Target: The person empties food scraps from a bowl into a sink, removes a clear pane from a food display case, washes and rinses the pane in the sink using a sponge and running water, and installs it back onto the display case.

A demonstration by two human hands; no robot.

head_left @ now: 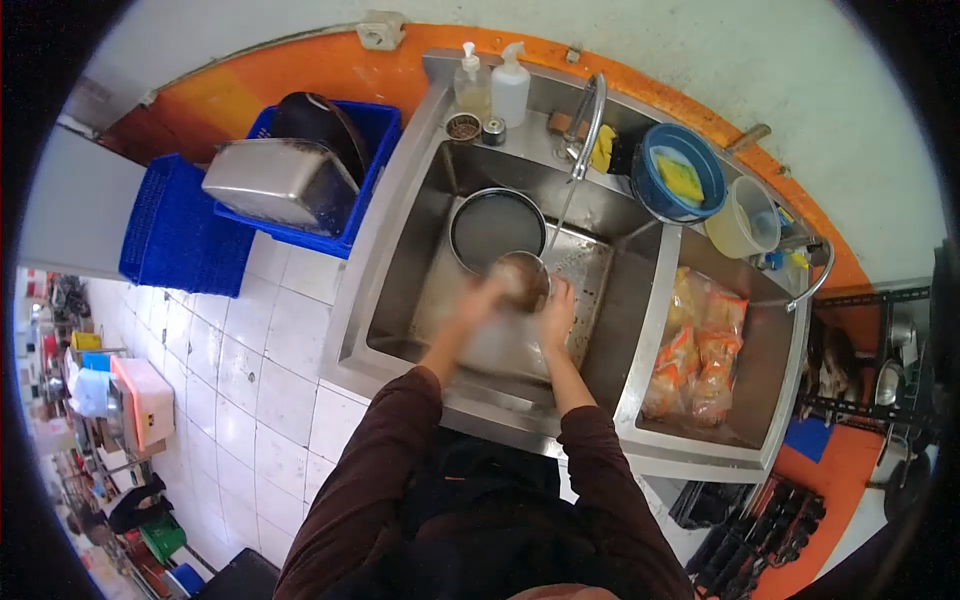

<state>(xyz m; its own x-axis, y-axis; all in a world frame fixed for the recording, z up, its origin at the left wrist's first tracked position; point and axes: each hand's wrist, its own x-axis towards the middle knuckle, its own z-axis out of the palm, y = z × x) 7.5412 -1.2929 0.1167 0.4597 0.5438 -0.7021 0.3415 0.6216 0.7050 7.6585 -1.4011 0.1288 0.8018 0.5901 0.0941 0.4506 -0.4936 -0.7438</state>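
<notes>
Over the left sink basin (425,300) I hold a small round metal bowl (522,278) tilted, its surface smeared by motion. My right hand (558,315) grips the bowl's right edge, fingers along the rim. My left hand (474,308) is at the bowl's left side, too blurred to show its fingers. Just beyond the bowl, a larger round pan (494,228) with greyish liquid in it stands on the basin floor. A thin stream of water falls from the curved faucet (598,100) beside the bowl.
Plastic-wrapped packages (700,350) lie in the right basin. A blue bucket (682,172) with a yellow sponge and a translucent tub (743,216) stand behind. Pump bottles (510,90) line the back ledge. Left is a blue crate (385,125) with pans.
</notes>
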